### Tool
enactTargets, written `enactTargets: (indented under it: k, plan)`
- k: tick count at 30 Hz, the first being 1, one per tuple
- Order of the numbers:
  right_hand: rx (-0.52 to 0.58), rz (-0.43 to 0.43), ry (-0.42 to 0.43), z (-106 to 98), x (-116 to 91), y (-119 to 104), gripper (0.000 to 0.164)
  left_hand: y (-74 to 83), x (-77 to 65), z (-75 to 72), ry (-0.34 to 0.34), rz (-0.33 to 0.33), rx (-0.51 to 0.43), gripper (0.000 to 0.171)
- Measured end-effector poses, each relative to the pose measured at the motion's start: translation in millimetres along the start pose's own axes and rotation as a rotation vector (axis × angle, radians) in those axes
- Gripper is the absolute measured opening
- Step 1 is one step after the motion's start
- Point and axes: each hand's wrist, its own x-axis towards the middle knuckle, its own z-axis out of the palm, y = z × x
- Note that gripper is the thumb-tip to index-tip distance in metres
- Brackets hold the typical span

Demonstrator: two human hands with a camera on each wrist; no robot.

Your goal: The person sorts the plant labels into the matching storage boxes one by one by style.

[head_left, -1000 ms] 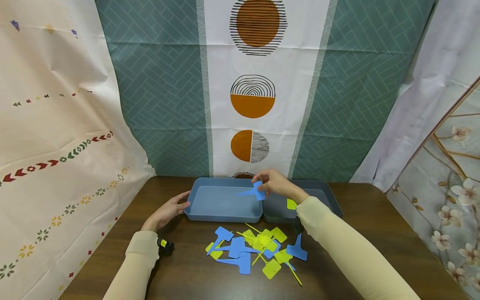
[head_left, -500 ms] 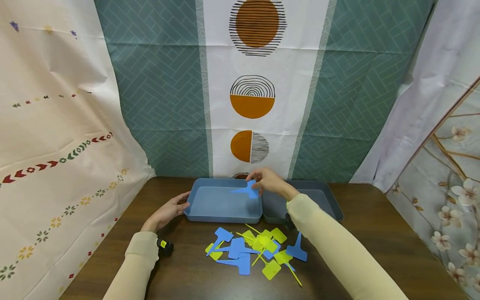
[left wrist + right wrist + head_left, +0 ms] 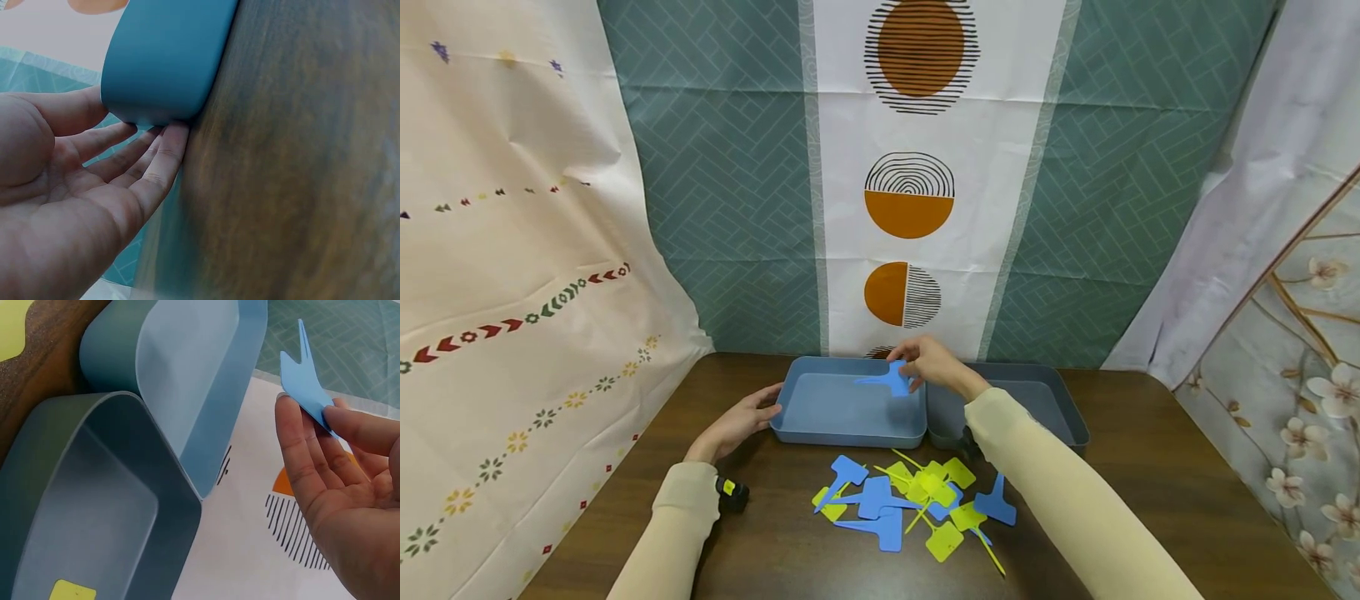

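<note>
Shifting left over the last second, right hand (image 3: 932, 363) pinches blue tag (image 3: 896, 380) between thumb and fingers. Tag now above left tray (image 3: 842, 408), toward its right end, not touching. Left hand (image 3: 737, 421), fingers spread, stays against that tray's left end. Yellow tag (image 3: 72, 591) lies in right tray (image 3: 1037, 392). Judgement: blue tag better lined up, but not yet placed.

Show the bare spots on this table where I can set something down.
Bare table stretches right of the right sleeve, and a patch lies between the left wrist camera and the tags. The left tray shows bare floor; the right tray holds a yellow tag. Crowded: mid-table, where blue and yellow tags overlap.
</note>
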Motion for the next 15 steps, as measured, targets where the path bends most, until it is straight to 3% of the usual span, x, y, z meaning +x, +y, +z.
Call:
enactTargets:
  k: [15]
  plan:
    - [-0.018, -0.007, -0.028, 11.0, 7.3, 0.1, 0.025, 1.1, -0.7, 0.2, -0.004, 0.010, -0.008, 0.061]
